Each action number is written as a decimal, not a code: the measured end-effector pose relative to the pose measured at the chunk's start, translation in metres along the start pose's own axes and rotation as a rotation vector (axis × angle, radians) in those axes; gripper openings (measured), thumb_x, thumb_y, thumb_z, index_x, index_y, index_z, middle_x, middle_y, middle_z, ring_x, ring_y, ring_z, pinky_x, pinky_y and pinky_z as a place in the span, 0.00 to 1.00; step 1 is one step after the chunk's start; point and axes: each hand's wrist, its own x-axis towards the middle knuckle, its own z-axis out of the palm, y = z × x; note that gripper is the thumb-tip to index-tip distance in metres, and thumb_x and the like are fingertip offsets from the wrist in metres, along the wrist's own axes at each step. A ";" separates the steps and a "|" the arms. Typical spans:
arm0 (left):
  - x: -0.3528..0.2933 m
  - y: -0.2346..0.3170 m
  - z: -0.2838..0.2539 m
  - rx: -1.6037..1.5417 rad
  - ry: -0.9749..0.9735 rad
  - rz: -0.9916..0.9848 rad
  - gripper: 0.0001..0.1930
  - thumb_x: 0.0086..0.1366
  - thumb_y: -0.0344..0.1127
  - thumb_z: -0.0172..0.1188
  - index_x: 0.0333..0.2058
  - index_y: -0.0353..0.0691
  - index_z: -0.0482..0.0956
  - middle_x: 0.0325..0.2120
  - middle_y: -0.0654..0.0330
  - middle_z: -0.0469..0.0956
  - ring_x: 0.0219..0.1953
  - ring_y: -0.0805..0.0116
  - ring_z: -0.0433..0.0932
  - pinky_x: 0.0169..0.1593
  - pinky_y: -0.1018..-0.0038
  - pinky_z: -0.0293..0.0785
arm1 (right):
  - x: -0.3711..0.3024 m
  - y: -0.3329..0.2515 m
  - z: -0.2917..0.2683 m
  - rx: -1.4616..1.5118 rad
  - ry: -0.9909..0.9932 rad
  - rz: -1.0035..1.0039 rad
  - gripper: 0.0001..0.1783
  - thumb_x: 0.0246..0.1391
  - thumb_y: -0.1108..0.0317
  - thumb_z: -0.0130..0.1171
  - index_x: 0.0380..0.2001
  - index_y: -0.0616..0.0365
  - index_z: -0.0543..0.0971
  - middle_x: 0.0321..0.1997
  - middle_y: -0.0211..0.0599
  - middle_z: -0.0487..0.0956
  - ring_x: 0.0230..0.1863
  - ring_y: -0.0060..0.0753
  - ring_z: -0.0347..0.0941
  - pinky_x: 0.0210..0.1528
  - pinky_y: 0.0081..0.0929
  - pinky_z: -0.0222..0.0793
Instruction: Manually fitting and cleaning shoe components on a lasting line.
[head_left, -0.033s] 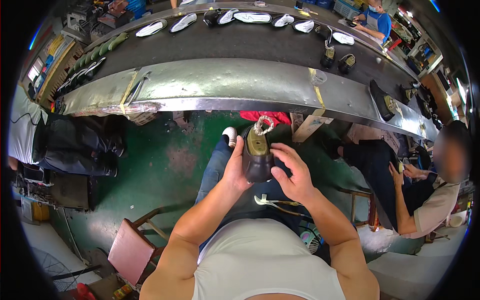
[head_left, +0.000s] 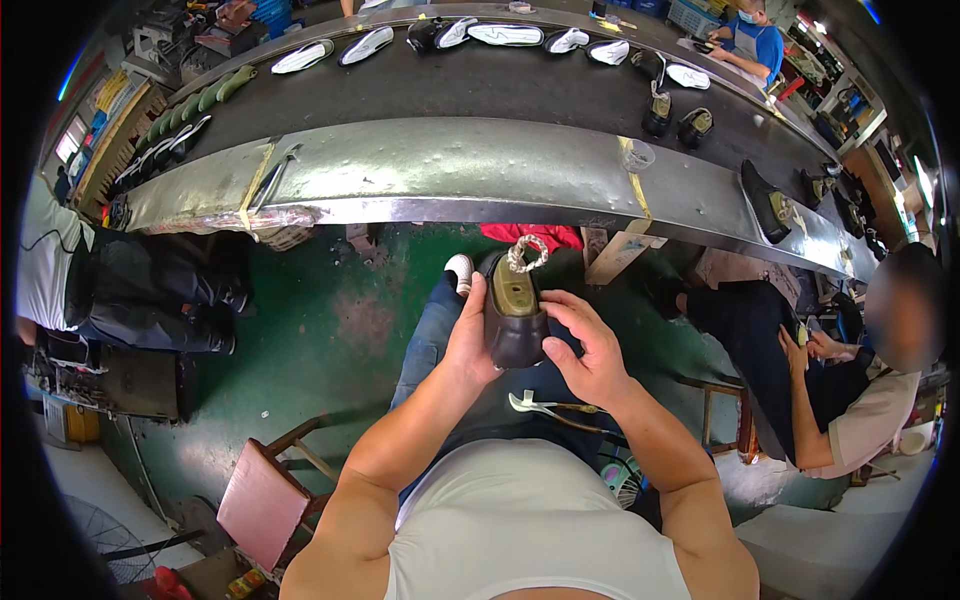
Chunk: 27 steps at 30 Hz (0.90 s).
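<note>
A black shoe [head_left: 517, 345] sits heel toward me above my lap, with an olive-green shoe last [head_left: 516, 292] inside it. From the top of the last sticks up a loop of pale twisted rope [head_left: 527, 254]. My left hand [head_left: 470, 338] is closed along the shoe's left side, thumb up by the last. On the other side my right hand [head_left: 588, 345] has its fingers spread, index fingertip and thumb tip resting against the shoe's edge near the heel. What its other fingers touch is hidden. Across my lap lies a metal pincer-like tool [head_left: 522, 402] with long handles.
Ahead runs a long workbench with a metal edge [head_left: 400, 170] and a dark belt [head_left: 370, 95] carrying several shoes. Two pieces of tape mark the edge; a hammer-like tool [head_left: 272, 180] lies on it. A seated person [head_left: 870, 400] works at right. A pink-seated chair [head_left: 262, 505] stands left.
The shoe has tipped slightly in my left hand, its heel and the rope loop shifting a little lower in view. Both hands stay almost where they were.
</note>
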 end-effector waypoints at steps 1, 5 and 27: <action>0.001 0.002 0.006 -0.008 0.011 0.024 0.34 0.72 0.67 0.38 0.57 0.43 0.73 0.48 0.54 0.80 0.47 0.58 0.81 0.51 0.59 0.80 | 0.001 0.002 -0.002 0.006 -0.001 0.004 0.22 0.57 0.69 0.63 0.55 0.63 0.75 0.60 0.50 0.73 0.60 0.51 0.71 0.61 0.37 0.68; 0.010 0.013 0.037 0.098 0.124 0.130 0.38 0.71 0.69 0.38 0.60 0.41 0.71 0.53 0.51 0.77 0.53 0.56 0.78 0.55 0.58 0.77 | 0.011 0.014 -0.015 0.192 -0.076 0.117 0.40 0.53 0.62 0.69 0.66 0.62 0.64 0.68 0.50 0.65 0.68 0.47 0.64 0.64 0.38 0.65; 0.163 0.146 0.021 0.943 0.071 0.170 0.19 0.73 0.39 0.55 0.58 0.35 0.71 0.52 0.51 0.78 0.53 0.61 0.79 0.56 0.66 0.76 | 0.262 0.378 -0.244 -0.491 0.214 0.416 0.22 0.61 0.59 0.59 0.52 0.64 0.76 0.44 0.50 0.82 0.48 0.46 0.80 0.53 0.32 0.73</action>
